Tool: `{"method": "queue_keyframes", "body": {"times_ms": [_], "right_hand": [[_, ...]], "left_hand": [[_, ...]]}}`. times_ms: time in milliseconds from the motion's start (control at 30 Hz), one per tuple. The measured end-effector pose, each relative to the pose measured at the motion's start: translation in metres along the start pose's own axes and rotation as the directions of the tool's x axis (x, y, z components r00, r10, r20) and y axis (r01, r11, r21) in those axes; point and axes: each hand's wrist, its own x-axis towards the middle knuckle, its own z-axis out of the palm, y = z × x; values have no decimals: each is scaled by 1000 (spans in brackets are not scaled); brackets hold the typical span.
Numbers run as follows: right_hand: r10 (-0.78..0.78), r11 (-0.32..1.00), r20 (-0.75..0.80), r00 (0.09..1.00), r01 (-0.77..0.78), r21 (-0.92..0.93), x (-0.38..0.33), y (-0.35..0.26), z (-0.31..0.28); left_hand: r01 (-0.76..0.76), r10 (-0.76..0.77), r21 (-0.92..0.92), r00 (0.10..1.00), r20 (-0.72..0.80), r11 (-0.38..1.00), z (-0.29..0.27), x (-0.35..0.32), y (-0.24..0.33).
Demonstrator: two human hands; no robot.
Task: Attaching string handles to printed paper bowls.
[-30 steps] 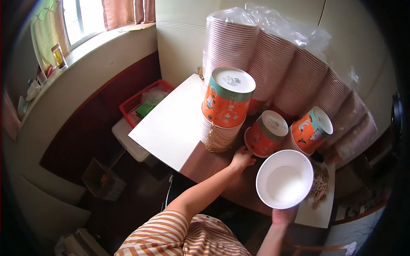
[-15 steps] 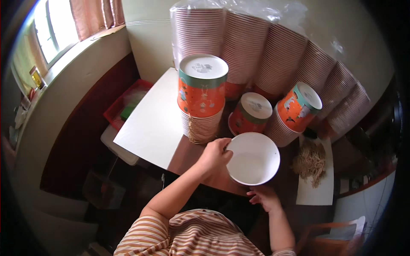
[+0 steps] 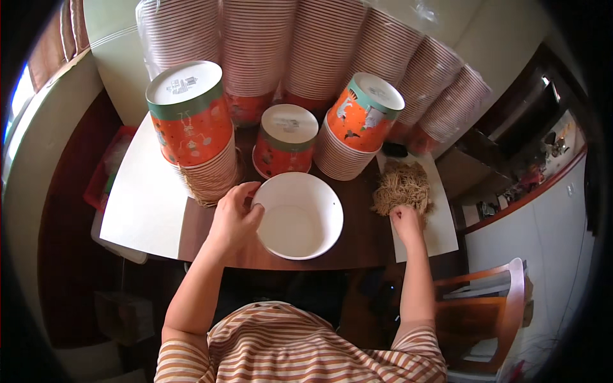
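Observation:
A white-lined paper tub stands mouth up near the table's front edge, nothing inside but a small dark speck on its wall. My left hand pinches its left rim between thumb and fingers. Over to the right, my right hand has its fingers closed at the near edge of a heap of tan twine strands; the fingertips are partly hidden there. Behind the tub, a single orange-and-green tub sits upside down. Upturned stacks flank it: a taller left stack and a right stack.
Tall plastic-wrapped columns of nested tubs line the back of the table. Twine strands also hang on the left stack. White board covers the table's left side, and a white sheet lies under the heap. A wooden chair stands at the lower right.
The tub has come down onto the table, left hand still at its rim. My right hand has moved from below the tub out to the twine. The view has swung to the right.

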Motion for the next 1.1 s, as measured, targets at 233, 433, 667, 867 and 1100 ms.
{"method": "queue_keyframes", "body": {"times_ms": [233,433,667,867,1100], "right_hand": [[151,986,-107,983,-142,85,27,-1,9],[198,962,-119,973,-170,213,47,15,35],[137,332,-170,976,116,936,55,2,-75],[-10,-104,-366,931,363,926,44,-34,-182],[56,-19,-582,811,584,811,71,-59,-275]], "left_hand": [[-58,67,59,984,-167,997,-12,-18,20],[-128,129,17,981,-147,992,-18,-36,18],[-146,140,-38,980,-143,988,-33,-47,18],[-279,268,-72,954,-132,958,-33,-43,41],[-361,356,-113,932,-62,926,-22,-34,61]]}}
